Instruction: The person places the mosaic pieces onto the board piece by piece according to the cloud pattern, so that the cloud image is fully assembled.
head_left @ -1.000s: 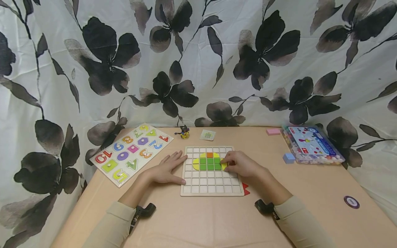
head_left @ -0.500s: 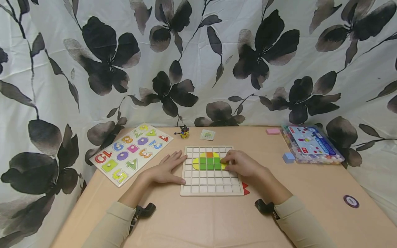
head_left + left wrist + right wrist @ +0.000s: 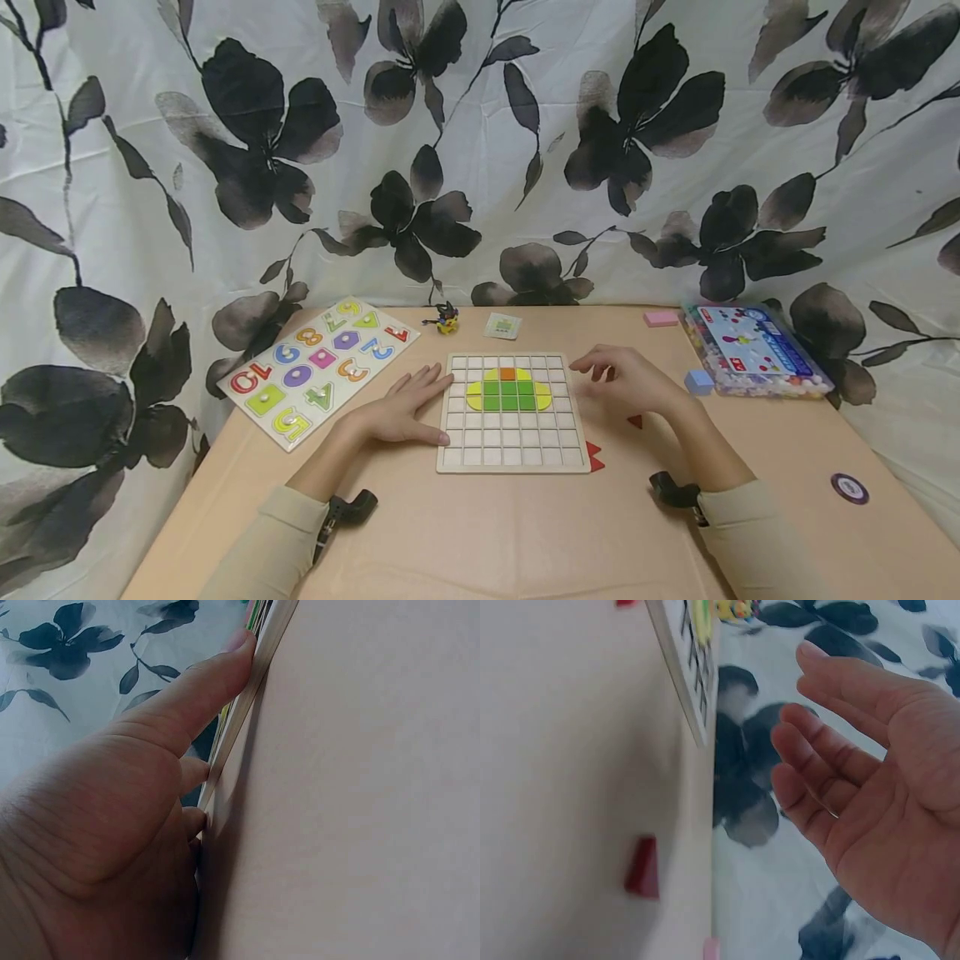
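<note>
A white grid board [image 3: 513,437] lies flat in the middle of the table. Green squares [image 3: 510,397], yellow rounded pieces [image 3: 543,402] and one orange square [image 3: 507,374] sit in its upper cells. My left hand [image 3: 401,408] rests at the board's left edge, fingers straight and spread, the thumb touching the rim [image 3: 251,697]. Just off the board's right side hovers my right hand [image 3: 630,379], its fingers loosely bent with nothing between them in the right wrist view. A small red piece [image 3: 643,868] lies on the table below that hand.
Red triangles [image 3: 595,457] touch the board's right edge. A number puzzle board [image 3: 300,400] lies at left. Behind stand a small toy figure [image 3: 444,318] and a card [image 3: 502,326]. To the right are a pink block [image 3: 661,318], blue block [image 3: 698,382], bead box [image 3: 761,350] and round disc [image 3: 851,488].
My right hand has let go of the yellow piece at the right end of the pattern and moved right, off the board. The left hand has stayed in place.
</note>
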`<state>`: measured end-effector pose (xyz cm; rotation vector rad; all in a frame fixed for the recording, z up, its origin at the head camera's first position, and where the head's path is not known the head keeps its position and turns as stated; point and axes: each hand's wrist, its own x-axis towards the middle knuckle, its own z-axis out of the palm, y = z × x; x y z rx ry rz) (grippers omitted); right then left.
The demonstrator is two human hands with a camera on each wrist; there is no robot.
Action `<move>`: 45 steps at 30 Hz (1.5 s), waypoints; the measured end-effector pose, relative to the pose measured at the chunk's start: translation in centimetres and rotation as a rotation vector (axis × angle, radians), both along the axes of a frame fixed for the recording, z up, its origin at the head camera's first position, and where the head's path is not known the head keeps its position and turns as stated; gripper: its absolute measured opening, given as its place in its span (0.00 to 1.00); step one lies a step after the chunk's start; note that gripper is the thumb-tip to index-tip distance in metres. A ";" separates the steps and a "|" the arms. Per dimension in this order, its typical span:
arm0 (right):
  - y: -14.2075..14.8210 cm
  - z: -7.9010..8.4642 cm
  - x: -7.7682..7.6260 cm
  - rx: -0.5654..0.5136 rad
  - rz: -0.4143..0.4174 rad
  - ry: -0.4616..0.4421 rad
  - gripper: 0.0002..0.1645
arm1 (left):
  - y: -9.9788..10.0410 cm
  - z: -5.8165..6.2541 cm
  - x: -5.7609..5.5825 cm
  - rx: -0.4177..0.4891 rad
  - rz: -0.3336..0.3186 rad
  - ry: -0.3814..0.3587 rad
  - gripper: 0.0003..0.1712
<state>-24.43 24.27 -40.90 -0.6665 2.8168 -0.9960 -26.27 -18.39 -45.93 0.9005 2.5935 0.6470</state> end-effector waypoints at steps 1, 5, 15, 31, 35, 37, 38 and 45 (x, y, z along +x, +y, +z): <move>0.4 0.1 0.0 -0.002 0.007 0.000 0.21 | 0.0 0.0 0.0 0.004 0.000 -0.002 0.63; 1.9 0.2 -0.1 -0.005 0.013 -0.020 0.19 | 0.0 0.0 0.0 0.005 -0.003 0.002 0.63; 5.2 -0.3 -0.1 -0.031 0.041 -0.161 0.16 | 0.0 0.0 -0.1 -0.010 -0.004 0.012 0.63; 7.9 -1.1 0.2 0.022 0.155 -0.357 0.14 | 0.1 0.1 -0.1 -0.011 0.001 0.005 0.63; 8.0 -1.6 0.1 0.016 0.162 -0.356 0.13 | 0.1 0.1 -0.1 -0.011 0.000 0.006 0.63; 8.0 -1.8 0.0 0.007 0.169 -0.361 0.13 | 0.1 0.1 -0.1 -0.011 -0.001 0.008 0.63; 8.0 -2.0 -0.1 0.005 0.168 -0.364 0.13 | 0.1 0.1 -0.1 -0.010 -0.001 0.006 0.63; 8.1 -2.8 -0.5 -0.027 0.162 -0.372 0.11 | 0.1 0.0 -0.1 -0.009 0.000 0.007 0.63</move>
